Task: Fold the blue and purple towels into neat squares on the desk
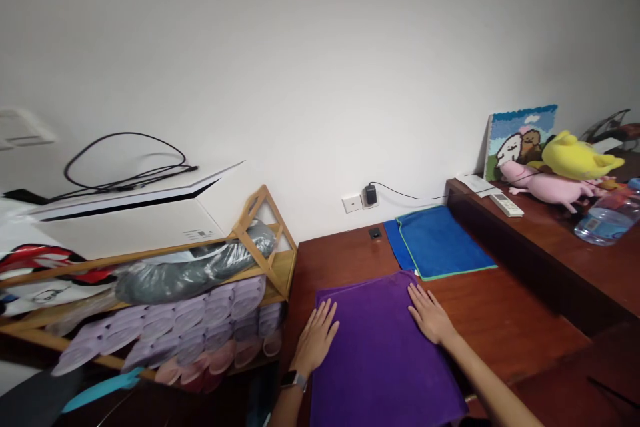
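A purple cloth [377,353] lies spread on the reddish-brown wooden desk [340,253], its near edge hanging toward the bottom of the view. My left hand [316,337] rests flat on the cloth's left edge, fingers stretched out; a watch [294,380] is on that wrist. On the right edge of the cloth lies my right hand [431,313], also flat with its fingers extended. Just beyond, a folded blue cloth [445,243] with green edging lies on the desk, touching or close to the purple cloth's far corner.
At left, a wooden rack [270,260] holds several lilac slippers [205,310] and a white box [140,227] with a black cable. A black charger [371,194] is plugged into the wall. On the raised right ledge are a remote [507,205], plush toys [575,157] and a water bottle [605,220].
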